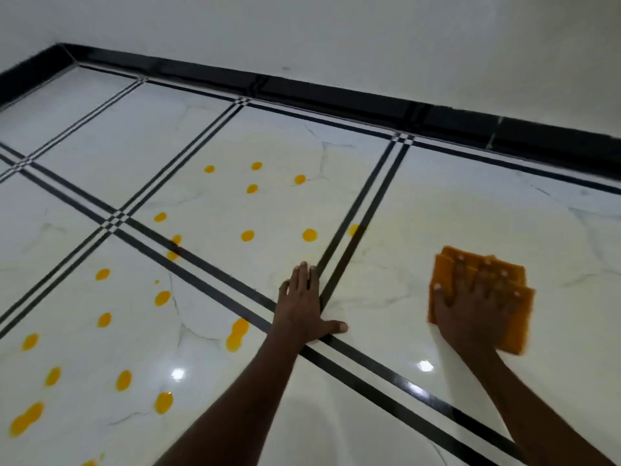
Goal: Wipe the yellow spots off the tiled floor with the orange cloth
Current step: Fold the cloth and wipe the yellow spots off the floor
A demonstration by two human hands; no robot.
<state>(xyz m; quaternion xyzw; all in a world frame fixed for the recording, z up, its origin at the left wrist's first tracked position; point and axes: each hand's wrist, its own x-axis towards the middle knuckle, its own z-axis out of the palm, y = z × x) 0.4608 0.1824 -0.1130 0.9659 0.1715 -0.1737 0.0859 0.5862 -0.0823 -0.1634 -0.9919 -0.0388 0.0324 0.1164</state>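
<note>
The folded orange cloth (514, 317) lies flat on a white tile at the right, and my right hand (470, 307) presses down on it with fingers spread. My left hand (304, 304) rests flat on the tiled floor (453, 213) over a black stripe, holding nothing. Several yellow spots (247, 235) dot the middle tile and the near-left tile (163, 402). One spot (353, 229) sits on the black stripe just left of the cloth's tile. A double spot (237, 334) lies close to my left wrist. The tile under the cloth shows only faint yellowish smears.
Black double stripes (363, 210) cross the glossy white tiles. A black skirting (437, 119) runs along the white wall (336, 35) at the back, meeting a corner at far left. Light reflections glint on the floor near my arms.
</note>
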